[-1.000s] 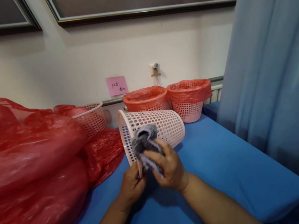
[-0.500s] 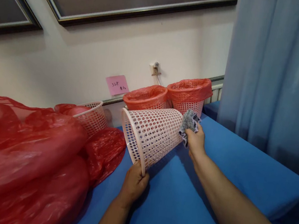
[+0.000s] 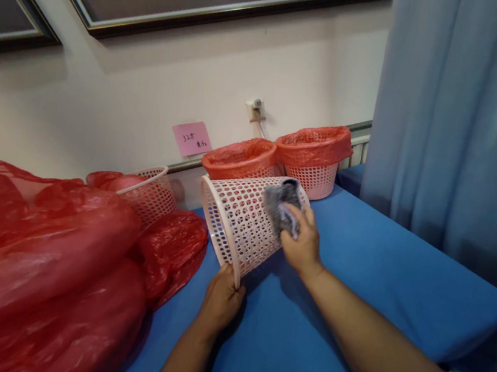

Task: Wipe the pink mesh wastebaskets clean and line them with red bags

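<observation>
A pale pink perforated plastic basket (image 3: 239,221) lies tipped on its side on the blue padded surface (image 3: 357,267), its open rim toward me. My left hand (image 3: 222,298) grips the lower edge of that rim. My right hand (image 3: 300,241) presses a grey cloth (image 3: 279,202) against the basket's outer wall near its base end, fingers closed on the cloth.
A heap of red plastic bags (image 3: 36,268) fills the left side. Behind stand a bare pink basket (image 3: 151,194) and two baskets lined with red bags (image 3: 240,160) (image 3: 314,158) against the wall. A blue curtain (image 3: 459,116) hangs at right. A pink note (image 3: 191,137) is stuck on the wall.
My right hand with the cloth went from the basket's rim out to its base end, then came back a little along the side wall. The left hand stays on the rim.
</observation>
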`<state>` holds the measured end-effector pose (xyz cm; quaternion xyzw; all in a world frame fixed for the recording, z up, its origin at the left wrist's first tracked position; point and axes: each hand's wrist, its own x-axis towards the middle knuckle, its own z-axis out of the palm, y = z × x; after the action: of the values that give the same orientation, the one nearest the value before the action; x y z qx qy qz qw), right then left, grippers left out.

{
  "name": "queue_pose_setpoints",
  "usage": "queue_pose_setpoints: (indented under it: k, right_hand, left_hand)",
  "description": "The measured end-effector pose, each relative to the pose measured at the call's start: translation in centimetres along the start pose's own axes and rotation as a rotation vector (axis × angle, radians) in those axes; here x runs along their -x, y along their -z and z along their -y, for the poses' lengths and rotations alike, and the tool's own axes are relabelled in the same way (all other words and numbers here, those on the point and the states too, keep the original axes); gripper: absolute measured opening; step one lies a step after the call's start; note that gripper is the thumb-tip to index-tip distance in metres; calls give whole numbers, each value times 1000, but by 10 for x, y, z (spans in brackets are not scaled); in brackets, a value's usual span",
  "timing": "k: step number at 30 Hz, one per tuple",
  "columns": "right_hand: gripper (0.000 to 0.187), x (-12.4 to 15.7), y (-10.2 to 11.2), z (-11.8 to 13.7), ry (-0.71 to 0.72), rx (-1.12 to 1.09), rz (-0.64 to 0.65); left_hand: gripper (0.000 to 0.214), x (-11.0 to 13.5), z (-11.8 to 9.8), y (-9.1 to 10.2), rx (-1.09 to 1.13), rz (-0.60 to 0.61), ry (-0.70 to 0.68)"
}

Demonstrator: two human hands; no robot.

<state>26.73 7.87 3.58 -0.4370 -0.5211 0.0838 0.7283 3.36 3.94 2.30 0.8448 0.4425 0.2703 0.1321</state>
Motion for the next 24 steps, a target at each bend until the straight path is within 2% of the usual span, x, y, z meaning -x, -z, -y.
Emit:
queue_pose_setpoints:
  k: [2, 4, 5, 6, 8, 10, 12, 14, 16, 18, 21, 24]
  right_hand:
    - [55, -22, 3, -28, -296, 1, -188]
    - [56, -37, 6, -46, -558, -67, -288]
    - [55, -41, 7, -49, -624, -102, -305]
    - [52, -41, 7, -47, -628, -123, -308]
    - [43, -32, 5, -31, -446, -108, -270]
    - [36, -14, 3, -5, -125, -53, -143]
    - [33, 6, 1, 23, 175, -37, 62]
    - [35, 23, 1, 44, 386, -70, 244]
    - [37, 34, 2, 57, 514, -106, 343]
    - [39, 38, 5, 61, 606, -110, 370]
    - [38, 37, 7, 63, 735, -87, 350]
    - [36, 36, 5, 65, 790, -67, 358]
  left_hand:
    - [57, 0, 1, 0, -40, 26, 8]
    - [47, 0, 0, 1, -73, 34, 18]
    - [43, 0, -1, 2, -82, 33, 22]
    - [40, 0, -3, 2, -82, 32, 20]
    - [36, -1, -7, 3, -58, 20, 4]
    - [35, -1, -11, 3, -1, -49, 0]
    - [41, 1, -15, 3, 90, -194, 30]
    - [45, 6, -17, 5, 193, -356, 75]
    - [44, 11, -17, 7, 248, -468, 101]
    - [47, 16, -13, 9, 238, -508, 103]
    - [55, 23, -6, 11, 208, -484, 66]
    - [59, 27, -2, 12, 220, -466, 50]
